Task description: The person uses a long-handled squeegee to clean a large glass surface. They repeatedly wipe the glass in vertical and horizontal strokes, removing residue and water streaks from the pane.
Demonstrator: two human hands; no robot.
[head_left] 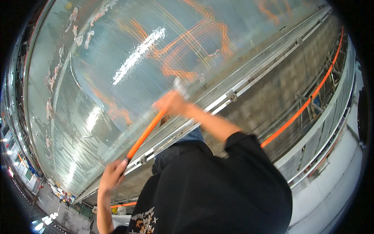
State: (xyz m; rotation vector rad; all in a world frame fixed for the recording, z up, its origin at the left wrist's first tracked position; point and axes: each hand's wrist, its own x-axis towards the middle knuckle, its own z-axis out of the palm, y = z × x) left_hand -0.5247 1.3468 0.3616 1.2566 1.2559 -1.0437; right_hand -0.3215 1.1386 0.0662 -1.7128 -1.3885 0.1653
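**Both hands on the orange pole, head against the wet glass**

We see a person in a black top holding an orange pole (pixel 145 133) with both hands. Left hand (pixel 113 174) is wrapped shut around the near, lower end. Right hand (pixel 171 103) is closed around the pole further up, arm stretched out; it's motion-blurred, so we can't make out single fingers. The pole runs diagonally from near left to far right. Its pale tool head (pixel 181 86) sits just past the right hand, touching the big glass pane (pixel 97 78); too blurred to name exactly. The pane fills the left and far part of the scene, wet, with white foam streaks (pixel 138 52). A metal frame rail (pixel 241 84) runs along the pane's right edge. An orange hose (pixel 300 109) lies well to the right. No containers in view.
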